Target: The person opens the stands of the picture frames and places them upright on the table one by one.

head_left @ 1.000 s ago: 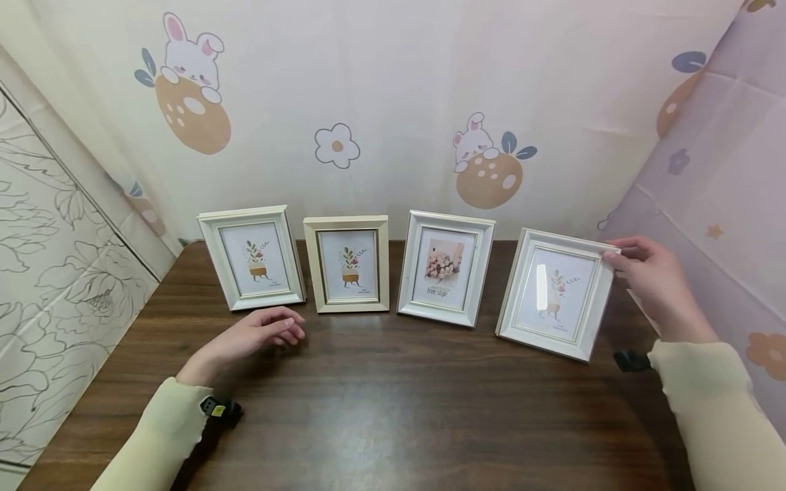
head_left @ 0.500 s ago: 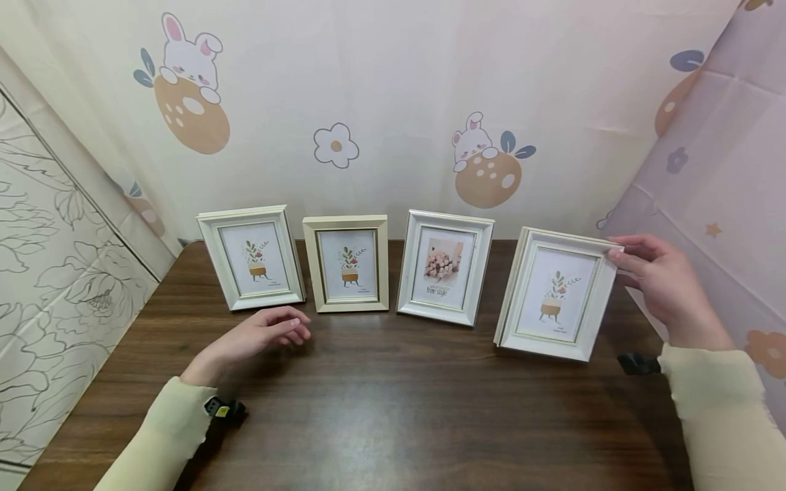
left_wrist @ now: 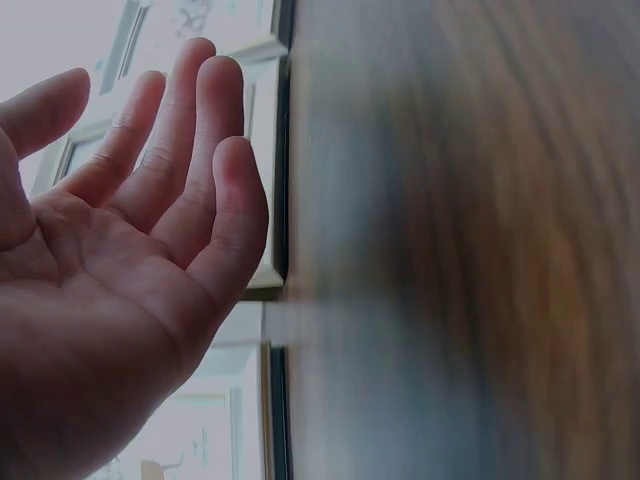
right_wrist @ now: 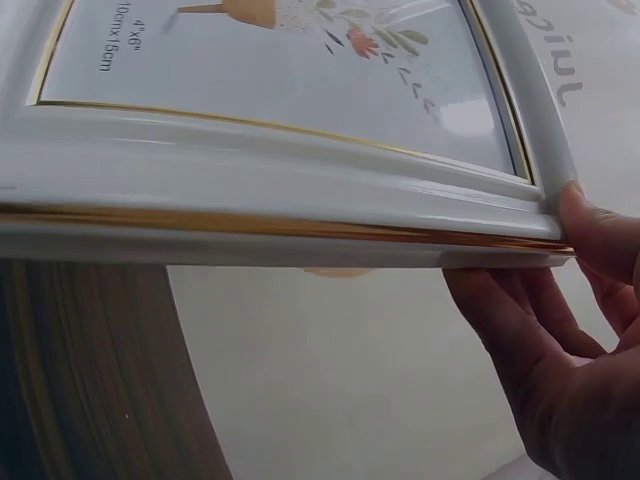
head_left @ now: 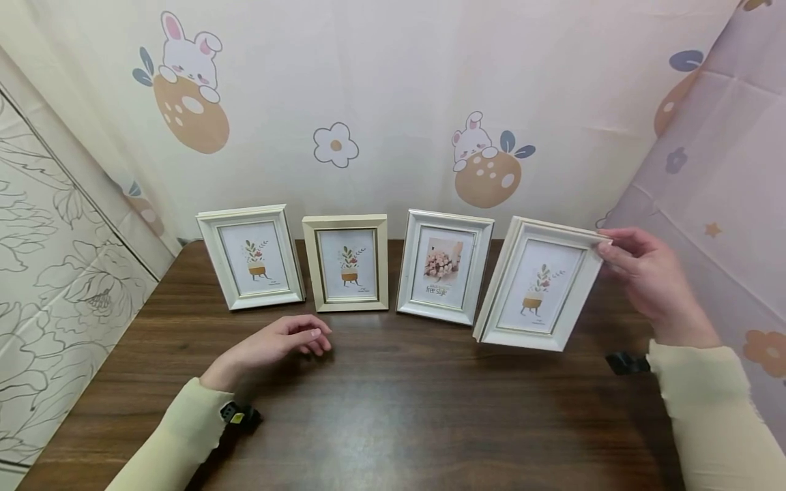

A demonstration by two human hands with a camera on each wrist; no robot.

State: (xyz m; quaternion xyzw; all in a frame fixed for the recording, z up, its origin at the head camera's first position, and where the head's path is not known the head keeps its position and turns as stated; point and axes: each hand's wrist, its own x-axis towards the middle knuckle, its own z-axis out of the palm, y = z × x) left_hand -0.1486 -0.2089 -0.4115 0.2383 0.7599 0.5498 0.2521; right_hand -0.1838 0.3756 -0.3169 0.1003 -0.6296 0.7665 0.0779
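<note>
My right hand [head_left: 641,279] pinches the upper right corner of a white picture frame [head_left: 494,286], thumb on the front and fingers behind. This frame leans to the right, its lower edge over the tabletop and its left side close to the neighbouring frame. In the right wrist view the thumb [right_wrist: 600,230] presses the frame's corner, above a gold line along its side. My left hand [head_left: 279,344] hovers palm down over the table, fingers relaxed and holding nothing, in front of a cream picture frame [head_left: 382,273]. In the left wrist view its fingers [left_wrist: 215,150] are spread slightly.
Another white frame [head_left: 297,286] stands at the far left, and a white frame with a pink flower picture [head_left: 443,262] stands right of the cream one. The dark wooden table [head_left: 381,402] ends at a patterned curtain [head_left: 393,157] behind the frames.
My right hand has shifted the rightmost frame leftward and tilted it, bringing it nearer the flower-picture frame. My left hand has drifted right and slightly down.
</note>
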